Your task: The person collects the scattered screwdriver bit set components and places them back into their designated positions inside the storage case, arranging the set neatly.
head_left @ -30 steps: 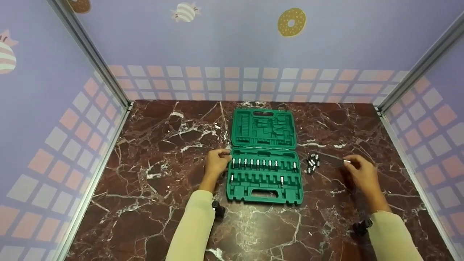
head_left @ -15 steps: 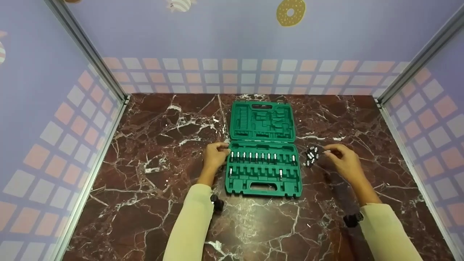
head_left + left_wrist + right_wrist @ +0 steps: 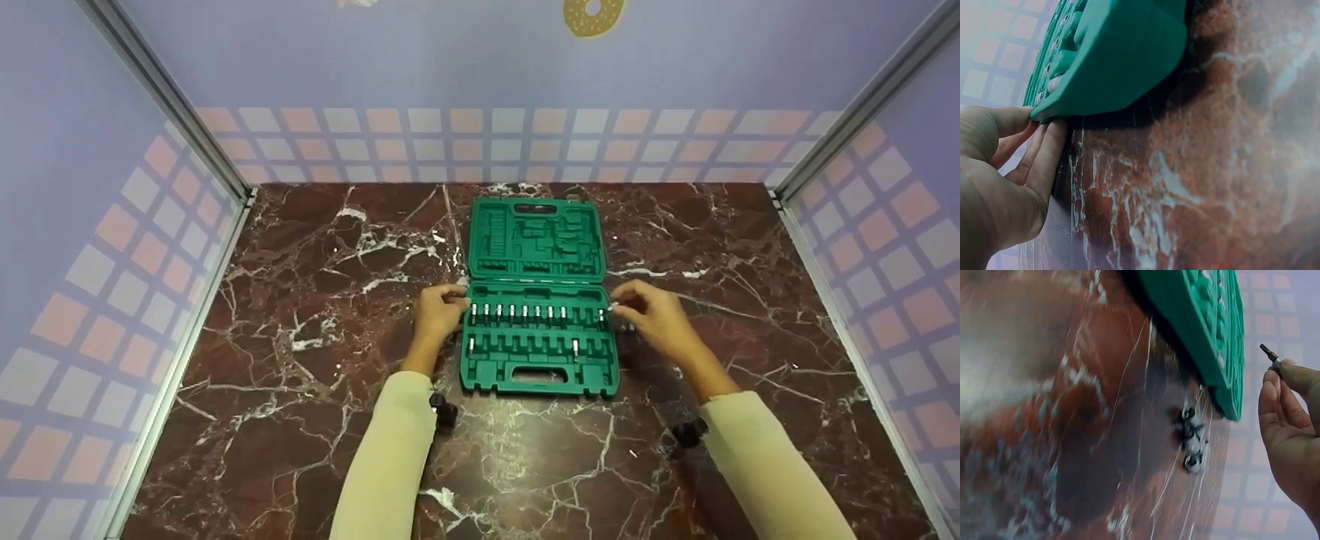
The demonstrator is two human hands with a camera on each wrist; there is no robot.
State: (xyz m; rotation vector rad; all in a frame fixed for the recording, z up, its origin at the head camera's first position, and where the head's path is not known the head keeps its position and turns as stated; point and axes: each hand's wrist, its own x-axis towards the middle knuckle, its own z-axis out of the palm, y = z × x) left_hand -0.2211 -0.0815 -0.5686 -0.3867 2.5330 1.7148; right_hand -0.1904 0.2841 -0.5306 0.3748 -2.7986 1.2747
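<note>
An open green plastic socket case (image 3: 487, 373) lies on the marbled table, its lid folded back. One row inside it holds several silver bit sockets (image 3: 525, 313); the row nearer the person has only two. My left hand (image 3: 438, 313) grips the case's left edge, thumb on the rim and fingers against the outside, as the left wrist view shows. Over the right edge of the case is my right hand (image 3: 654, 319). Its thumb and finger pinch a bit socket (image 3: 1271, 356), whose dark tip points away from the hand.
A small pile of loose bit sockets (image 3: 1192, 444) lies on the table to the right of the case, mostly covered by the right hand in the head view. Patterned walls (image 3: 517, 135) enclose the table at the back and both sides.
My right hand has moved left from beyond the loose pile to the case's right edge, carrying the bit socket. The left hand stays on the case. The head view has tilted slightly down.
</note>
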